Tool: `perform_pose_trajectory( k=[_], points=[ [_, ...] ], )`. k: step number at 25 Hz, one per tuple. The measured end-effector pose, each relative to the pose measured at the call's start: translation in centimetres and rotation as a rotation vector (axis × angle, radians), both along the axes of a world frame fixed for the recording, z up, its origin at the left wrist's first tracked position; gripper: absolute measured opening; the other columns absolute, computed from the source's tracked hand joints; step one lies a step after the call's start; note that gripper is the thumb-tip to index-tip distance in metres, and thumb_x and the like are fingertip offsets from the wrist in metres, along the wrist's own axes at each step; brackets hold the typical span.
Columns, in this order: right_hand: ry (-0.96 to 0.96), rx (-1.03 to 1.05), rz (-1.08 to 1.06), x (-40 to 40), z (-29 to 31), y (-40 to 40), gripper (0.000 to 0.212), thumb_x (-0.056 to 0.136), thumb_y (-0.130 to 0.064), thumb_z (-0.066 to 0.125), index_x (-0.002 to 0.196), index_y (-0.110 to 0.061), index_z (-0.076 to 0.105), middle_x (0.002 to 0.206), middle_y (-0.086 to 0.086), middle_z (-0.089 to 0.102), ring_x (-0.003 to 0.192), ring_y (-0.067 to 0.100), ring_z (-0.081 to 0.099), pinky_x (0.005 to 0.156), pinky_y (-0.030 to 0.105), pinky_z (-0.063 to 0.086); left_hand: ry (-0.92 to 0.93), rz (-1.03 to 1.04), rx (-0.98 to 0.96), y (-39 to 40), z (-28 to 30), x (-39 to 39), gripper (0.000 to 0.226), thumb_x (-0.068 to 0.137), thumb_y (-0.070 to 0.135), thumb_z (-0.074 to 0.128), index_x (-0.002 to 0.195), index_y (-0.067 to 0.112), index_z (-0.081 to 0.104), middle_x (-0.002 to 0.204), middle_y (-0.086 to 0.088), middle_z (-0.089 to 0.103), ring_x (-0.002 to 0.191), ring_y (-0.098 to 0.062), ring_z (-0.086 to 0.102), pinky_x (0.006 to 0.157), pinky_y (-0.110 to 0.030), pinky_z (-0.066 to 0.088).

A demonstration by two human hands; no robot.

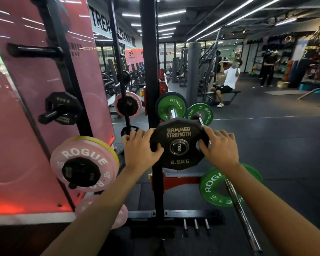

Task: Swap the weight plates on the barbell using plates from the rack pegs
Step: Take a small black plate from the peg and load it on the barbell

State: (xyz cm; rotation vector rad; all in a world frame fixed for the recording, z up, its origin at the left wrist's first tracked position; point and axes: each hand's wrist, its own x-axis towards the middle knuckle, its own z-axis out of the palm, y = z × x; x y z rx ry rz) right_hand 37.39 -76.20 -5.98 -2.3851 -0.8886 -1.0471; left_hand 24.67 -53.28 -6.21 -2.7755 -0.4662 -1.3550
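A black 2.5 kg Hammer Strength plate point(178, 157) sits on the end of the barbell sleeve point(179, 146), at the middle of the view. My left hand point(139, 147) grips its left edge and my right hand point(219, 145) grips its right edge. Further along the sleeve, behind the black plate, is a green Rogue plate point(171, 104). On the rack at left, pegs carry a black 2.5 kg plate point(63, 109) and a pink Rogue plate point(83, 163) with a small black plate in front of it.
The black rack upright point(149, 71) stands just behind the plate. A second bar point(242, 215) with a green Rogue plate point(216, 189) lies on the floor at lower right. Another green plate point(199, 113) shows behind. People sit and stand in the far right of the gym.
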Motion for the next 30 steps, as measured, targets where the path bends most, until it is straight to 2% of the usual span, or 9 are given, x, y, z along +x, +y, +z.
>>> perform_pose_trajectory(
  k=[4, 9, 14, 20, 30],
  points=[
    [-0.01, -0.063, -0.05, 0.1, 0.4, -1.7, 0.054, 0.089, -0.054, 0.052, 0.124, -0.014, 0.057, 0.097, 0.011, 0.069, 0.094, 0.034, 0.061, 0.08, 0.044, 0.043, -0.022, 0.022, 0.051, -0.1, 0.2, -0.2, 0.062, 0.078, 0.072, 0.049, 0.114, 0.023, 0.062, 0.096, 0.0, 0.061, 0.093, -0.024, 0.054, 0.078, -0.04, 0.036],
    [0.004, -0.083, -0.106, -0.4, 0.8, -2.4, 0.067, 0.087, -0.067, 0.045, 0.128, -0.016, 0.055, 0.108, 0.01, 0.067, 0.101, 0.032, 0.057, 0.084, 0.045, 0.041, -0.065, 0.069, 0.038, 0.2, 0.3, -0.6, 0.069, 0.077, 0.078, 0.049, 0.115, 0.021, 0.06, 0.102, -0.002, 0.059, 0.096, -0.025, 0.052, 0.079, -0.041, 0.038],
    [0.024, -0.086, -0.133, -0.7, 1.3, -2.0, 0.071, 0.086, -0.07, 0.044, 0.133, -0.017, 0.049, 0.122, 0.01, 0.06, 0.112, 0.031, 0.052, 0.089, 0.046, 0.04, -0.048, 0.09, 0.035, 0.0, 0.7, -0.5, 0.072, 0.076, 0.081, 0.048, 0.114, 0.021, 0.059, 0.104, -0.003, 0.059, 0.098, -0.026, 0.052, 0.079, -0.042, 0.039],
    [0.075, -0.116, -0.147, -0.2, 1.4, -1.0, 0.079, 0.083, -0.078, 0.036, 0.135, -0.02, 0.047, 0.124, 0.009, 0.058, 0.114, 0.03, 0.051, 0.09, 0.048, 0.042, -0.034, 0.068, 0.014, -0.2, 0.3, 0.2, 0.073, 0.075, 0.083, 0.049, 0.111, 0.022, 0.063, 0.103, -0.002, 0.059, 0.097, -0.026, 0.053, 0.079, -0.04, 0.036],
    [0.132, -0.04, -0.074, 3.6, 1.1, 1.5, 0.073, 0.082, -0.075, 0.042, 0.127, -0.019, 0.053, 0.118, 0.011, 0.06, 0.111, 0.034, 0.054, 0.086, 0.051, 0.044, -0.009, 0.097, -0.043, 0.9, 0.2, 3.5, 0.072, 0.077, 0.081, 0.049, 0.114, 0.021, 0.062, 0.105, -0.002, 0.059, 0.1, -0.027, 0.053, 0.082, -0.043, 0.039]
  ],
)
